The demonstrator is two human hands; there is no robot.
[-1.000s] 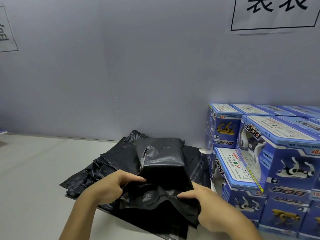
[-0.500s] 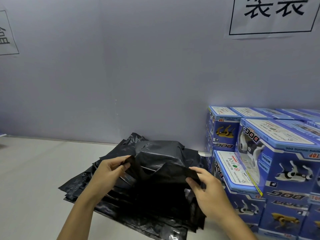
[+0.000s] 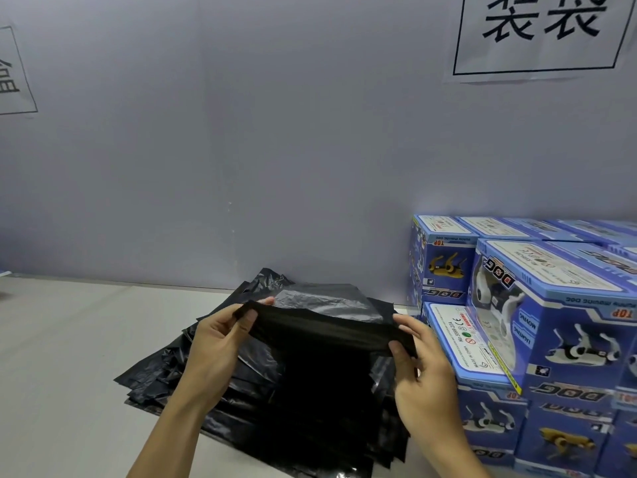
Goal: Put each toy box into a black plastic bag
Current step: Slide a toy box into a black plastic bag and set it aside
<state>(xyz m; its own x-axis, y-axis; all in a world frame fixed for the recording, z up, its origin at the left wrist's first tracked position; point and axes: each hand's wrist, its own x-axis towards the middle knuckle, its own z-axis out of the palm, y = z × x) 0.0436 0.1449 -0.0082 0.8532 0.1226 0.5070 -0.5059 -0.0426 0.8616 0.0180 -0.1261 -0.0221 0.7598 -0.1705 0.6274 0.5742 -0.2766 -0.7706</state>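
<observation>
You are pinching the black bag [image 3: 324, 336] at both ends of its mouth, left hand [image 3: 217, 343] and right hand [image 3: 418, 370] each clamping thumb against fingers, stretching the opening left-to-right across mid-frame above the bag pile [image 3: 193, 381]. The toy boxes [image 3: 551, 322] are standing stacked at the right of the frame, just beside your right hand, the nearer one for the reach.

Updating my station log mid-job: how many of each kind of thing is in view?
Hands: 2, left hand and right hand
Held black bag: 1
Pile of black bags: 1, bags uncountable
Stack of blue toy boxes: 1, runs off frame
Wall signs: 2
Total: 7
</observation>
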